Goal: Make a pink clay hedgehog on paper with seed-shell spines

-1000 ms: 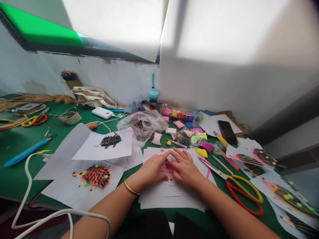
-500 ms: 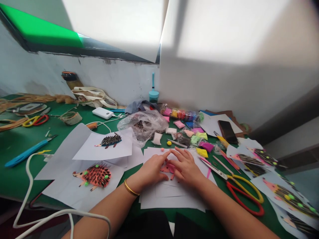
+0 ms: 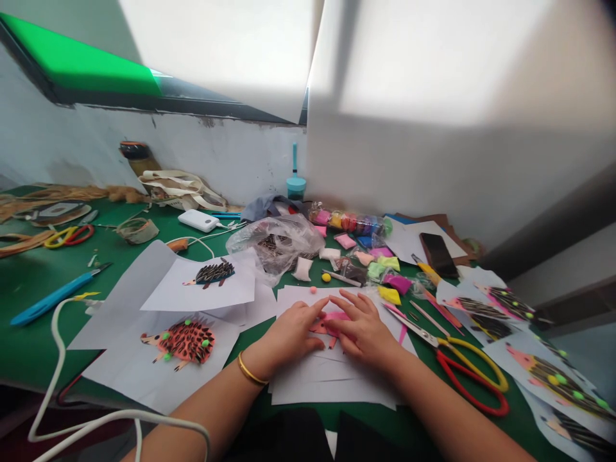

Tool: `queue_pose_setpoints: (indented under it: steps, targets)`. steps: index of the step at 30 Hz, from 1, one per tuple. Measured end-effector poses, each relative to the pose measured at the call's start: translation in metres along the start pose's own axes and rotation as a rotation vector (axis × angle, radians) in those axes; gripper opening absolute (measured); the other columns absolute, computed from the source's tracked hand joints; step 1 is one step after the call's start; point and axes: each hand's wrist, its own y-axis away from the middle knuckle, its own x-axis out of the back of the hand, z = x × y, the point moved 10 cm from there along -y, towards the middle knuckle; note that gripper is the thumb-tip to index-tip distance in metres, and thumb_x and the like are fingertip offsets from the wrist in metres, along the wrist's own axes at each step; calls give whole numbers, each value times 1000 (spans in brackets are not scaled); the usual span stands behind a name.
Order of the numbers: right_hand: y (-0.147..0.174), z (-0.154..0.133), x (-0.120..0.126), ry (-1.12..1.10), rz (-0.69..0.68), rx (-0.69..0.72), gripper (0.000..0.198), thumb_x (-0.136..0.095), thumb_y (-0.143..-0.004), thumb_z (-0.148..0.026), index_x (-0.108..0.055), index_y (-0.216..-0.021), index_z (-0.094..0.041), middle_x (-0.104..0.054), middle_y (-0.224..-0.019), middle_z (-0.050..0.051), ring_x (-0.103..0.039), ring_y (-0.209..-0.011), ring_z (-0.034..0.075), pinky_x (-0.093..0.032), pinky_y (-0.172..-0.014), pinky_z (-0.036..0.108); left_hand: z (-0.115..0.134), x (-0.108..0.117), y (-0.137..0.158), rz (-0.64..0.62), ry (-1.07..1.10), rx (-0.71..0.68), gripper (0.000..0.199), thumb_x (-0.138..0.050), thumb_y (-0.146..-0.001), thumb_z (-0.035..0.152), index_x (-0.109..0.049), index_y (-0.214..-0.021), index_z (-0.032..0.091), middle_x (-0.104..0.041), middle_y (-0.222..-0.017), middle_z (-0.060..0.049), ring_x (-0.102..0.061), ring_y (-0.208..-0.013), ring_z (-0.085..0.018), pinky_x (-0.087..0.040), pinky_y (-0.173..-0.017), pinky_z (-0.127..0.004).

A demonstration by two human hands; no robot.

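A flat pink clay hedgehog shape (image 3: 331, 326) lies on the stack of white paper (image 3: 332, 385) in front of me, partly covered by my fingers. My left hand (image 3: 296, 330) rests at its left side, fingers stretched out and thumb near its lower edge. From the right, my right hand (image 3: 363, 327) reaches over it with fingers spread, some touching the clay. Neither hand grips anything. Just above the hands sit a small pink clay ball (image 3: 313, 290) on the paper and a yellow ball (image 3: 326, 277) beyond it.
Large scissors (image 3: 469, 372) lie right of the paper. Clay packets (image 3: 397, 283), a plastic bag of seeds (image 3: 276, 244) and a phone (image 3: 437, 255) are farther back. Seed-covered hedgehog pictures lie left (image 3: 185, 340) and right (image 3: 553, 375). A white cable (image 3: 58, 359) crosses the left front.
My hands have shifted slightly on the clay and the fingertips have drawn a little apart. More of the pink shape's upper part shows between them.
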Motion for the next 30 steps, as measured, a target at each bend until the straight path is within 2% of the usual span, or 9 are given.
queue_pose_setpoints:
  steps: [11,17,22,30]
  targets:
    - [8,-13,5,34,12,61,32,-58,-79,-24,-65,-109,-33,-44,-142,0,-29,-136,29,-9,-111,56,0,-1,-1,4,10,-39,92,-77,-67,24,-27,-144,29,-58,-111,-6,-51,-102,-24,-43,-92,-39]
    - [9,-12,7,33,2,37,31,-54,-81,-21,-65,-107,-34,-41,-144,-1,-28,-136,28,-12,-110,56,0,-1,-1,4,21,-34,91,-77,-67,24,-27,-144,29,-59,-111,-6,-51,-102,-24,-43,-92,-40]
    - [9,-18,6,25,-18,79,31,-55,-80,-21,-65,-107,-32,-44,-143,0,-29,-136,29,-11,-111,56,-2,-3,-2,-9,21,-25,92,-77,-67,25,-27,-144,28,-59,-111,-7,-52,-102,-24,-43,-91,-40]
    - [9,-13,11,14,37,54,32,-55,-80,-22,-66,-108,-33,-44,-142,-1,-29,-136,28,-13,-110,55,-1,-1,-1,5,28,-37,94,-78,-65,23,-26,-144,28,-60,-112,-6,-51,-103,-24,-43,-92,-39]
